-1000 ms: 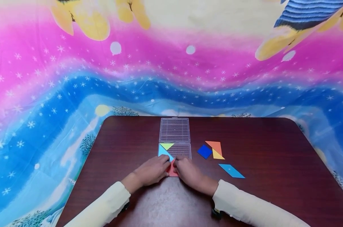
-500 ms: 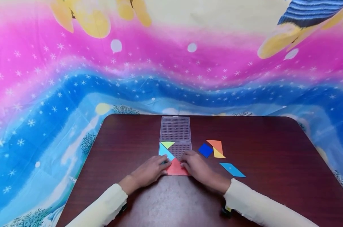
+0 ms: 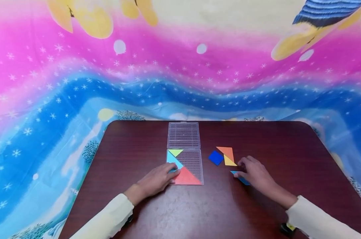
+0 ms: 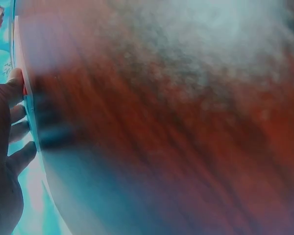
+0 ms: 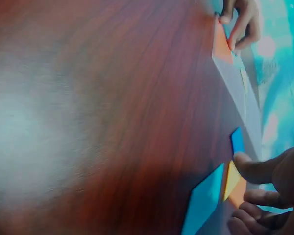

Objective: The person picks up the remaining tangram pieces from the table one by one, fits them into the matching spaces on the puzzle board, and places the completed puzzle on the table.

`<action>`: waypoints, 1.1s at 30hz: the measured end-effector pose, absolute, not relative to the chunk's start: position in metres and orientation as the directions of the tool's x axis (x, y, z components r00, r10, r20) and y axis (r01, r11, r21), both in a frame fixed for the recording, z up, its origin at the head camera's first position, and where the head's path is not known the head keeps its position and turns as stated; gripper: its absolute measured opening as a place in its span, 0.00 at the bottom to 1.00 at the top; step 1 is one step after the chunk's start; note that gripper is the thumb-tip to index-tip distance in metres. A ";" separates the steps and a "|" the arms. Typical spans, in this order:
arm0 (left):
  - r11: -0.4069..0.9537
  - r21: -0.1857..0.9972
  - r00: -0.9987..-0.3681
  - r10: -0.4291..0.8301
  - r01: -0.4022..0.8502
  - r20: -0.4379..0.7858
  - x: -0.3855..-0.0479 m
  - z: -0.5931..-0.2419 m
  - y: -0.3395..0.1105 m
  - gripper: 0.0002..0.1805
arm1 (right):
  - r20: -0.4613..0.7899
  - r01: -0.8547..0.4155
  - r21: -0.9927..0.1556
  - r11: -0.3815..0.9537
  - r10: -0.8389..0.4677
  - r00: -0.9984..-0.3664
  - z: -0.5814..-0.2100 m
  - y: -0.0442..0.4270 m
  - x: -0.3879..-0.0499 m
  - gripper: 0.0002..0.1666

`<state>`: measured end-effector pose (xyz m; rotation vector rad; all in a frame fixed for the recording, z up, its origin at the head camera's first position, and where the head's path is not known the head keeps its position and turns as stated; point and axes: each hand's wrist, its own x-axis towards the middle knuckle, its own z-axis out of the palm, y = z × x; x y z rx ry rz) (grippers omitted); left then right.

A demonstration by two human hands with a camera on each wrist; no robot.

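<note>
My left hand (image 3: 156,179) rests at the near left corner of an open clear plastic case, its fingertips touching the light blue triangle (image 3: 173,160) and red triangle (image 3: 187,176). A lime green triangle (image 3: 175,152) lies flat in the case's far left corner. My right hand (image 3: 258,174) hovers over the teal parallelogram (image 5: 205,198), partly covering it in the head view. In the right wrist view, its thumb and fingers are apart, with a gap to the parallelogram. The left wrist view shows the left fingers (image 4: 20,131) along the case edge.
Left of my right hand lie a dark blue square (image 3: 216,158), an orange triangle (image 3: 227,152) and a small yellow triangle (image 3: 229,160). The gridded case lid (image 3: 184,135) lies folded back on the brown table (image 3: 132,142). A printed cloth (image 3: 180,73) hangs behind.
My right hand has left the red triangle and moved right to above the teal parallelogram. The red triangle now lies fully visible on its right side. The left hand stays at the case.
</note>
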<state>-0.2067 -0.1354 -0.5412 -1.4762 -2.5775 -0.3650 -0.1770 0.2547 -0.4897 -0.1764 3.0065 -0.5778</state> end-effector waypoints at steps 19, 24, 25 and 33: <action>0.518 0.145 -0.537 0.829 0.843 0.159 -0.199 -0.543 -0.140 0.25 | -0.066 -0.083 -0.281 0.956 -0.106 -0.992 -0.504 0.263 -0.164 0.18; 0.525 0.164 -0.545 0.830 0.835 0.122 -0.200 -0.541 -0.139 0.26 | -0.180 -0.013 -0.323 0.946 -0.075 -0.981 -0.501 0.263 -0.172 0.17; 0.528 0.175 -0.549 0.828 0.831 0.112 -0.200 -0.540 -0.139 0.26 | -0.213 0.007 -0.334 0.943 -0.068 -0.975 -0.500 0.264 -0.174 0.18; 0.546 0.248 -0.577 0.814 0.800 0.067 -0.201 -0.539 -0.140 0.26 | -0.387 0.157 -0.415 0.896 -0.017 -0.922 -0.499 0.274 -0.186 0.19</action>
